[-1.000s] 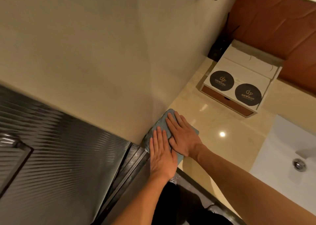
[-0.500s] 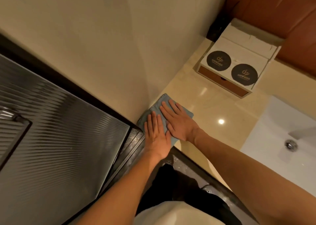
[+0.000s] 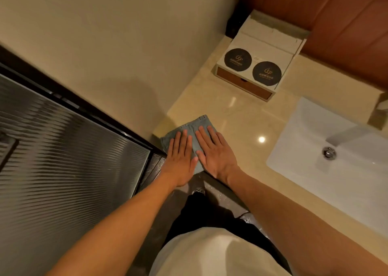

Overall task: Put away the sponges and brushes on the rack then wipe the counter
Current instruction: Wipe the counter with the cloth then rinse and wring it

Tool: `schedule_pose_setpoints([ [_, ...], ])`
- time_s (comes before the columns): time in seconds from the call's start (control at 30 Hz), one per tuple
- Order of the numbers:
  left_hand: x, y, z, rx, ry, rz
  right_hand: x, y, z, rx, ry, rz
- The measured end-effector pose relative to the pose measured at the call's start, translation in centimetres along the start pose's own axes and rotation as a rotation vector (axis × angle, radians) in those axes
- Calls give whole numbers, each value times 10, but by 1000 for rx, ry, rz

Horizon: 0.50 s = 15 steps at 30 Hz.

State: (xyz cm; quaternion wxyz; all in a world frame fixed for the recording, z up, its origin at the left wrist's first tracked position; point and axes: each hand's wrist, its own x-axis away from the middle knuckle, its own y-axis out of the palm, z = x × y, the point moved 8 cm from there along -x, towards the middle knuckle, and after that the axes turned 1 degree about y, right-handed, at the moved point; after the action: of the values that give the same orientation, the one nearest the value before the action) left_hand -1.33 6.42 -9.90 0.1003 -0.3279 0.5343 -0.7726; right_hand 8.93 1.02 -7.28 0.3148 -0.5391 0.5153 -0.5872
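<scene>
A folded blue-grey cloth (image 3: 197,123) lies on the beige stone counter (image 3: 237,116), at its near left corner beside the wall. My left hand (image 3: 180,158) presses flat on the cloth's left part, fingers straight and together. Right beside it, my right hand (image 3: 214,152) presses flat on the cloth's right part, fingers straight. The two hands lie side by side and touch at the thumbs. No sponges, brushes or rack are in view.
A white box (image 3: 258,61) with two black round lids stands at the back of the counter near the wall corner. A white sink (image 3: 310,149) with a drain is set in the counter at the right. A ribbed glass door (image 3: 63,149) stands at the left.
Both hands have drawn the cloth back along the counter toward its front edge, away from the wall corner. My head has tilted down, showing more of my body.
</scene>
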Motion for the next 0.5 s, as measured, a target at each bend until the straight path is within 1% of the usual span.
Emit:
schedule_pose_setpoints([
  [0.13, 5, 8, 33, -31, 60, -27, 36, 11, 19, -9, 66, 7],
  [0.3, 8, 17, 58, -97, 99, -50, 70, 22, 38, -26, 76, 13],
  [0.5, 13, 28, 98, -155, 187, -81, 109, 34, 62, -105, 161, 35],
])
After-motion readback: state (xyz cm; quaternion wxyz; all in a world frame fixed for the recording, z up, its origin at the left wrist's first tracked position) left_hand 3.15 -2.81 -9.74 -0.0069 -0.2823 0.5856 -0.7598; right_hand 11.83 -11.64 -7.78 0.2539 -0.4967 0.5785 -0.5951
